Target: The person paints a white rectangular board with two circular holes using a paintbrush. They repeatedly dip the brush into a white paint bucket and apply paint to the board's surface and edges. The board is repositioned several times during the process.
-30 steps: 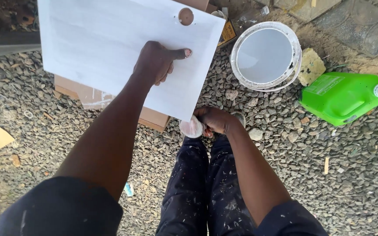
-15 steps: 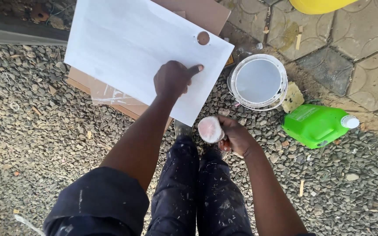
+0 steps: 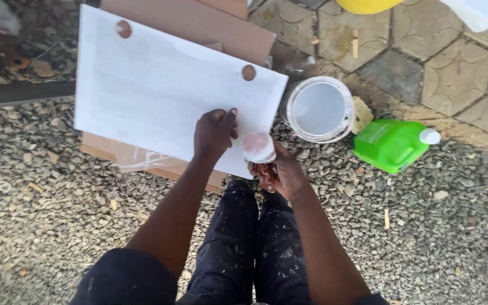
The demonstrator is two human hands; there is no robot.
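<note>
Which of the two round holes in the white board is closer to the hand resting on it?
The hole by the paint bucket, above the left hand; the other hole is at the far corner.

A green jug (image 3: 393, 144) lies on its side on gravel (image 3: 57, 214), just beside a sponge (image 3: 361, 114). Hexagonal pavers (image 3: 425, 51) lie beyond, a yellow object (image 3: 366, 5) at their top edge.
</note>
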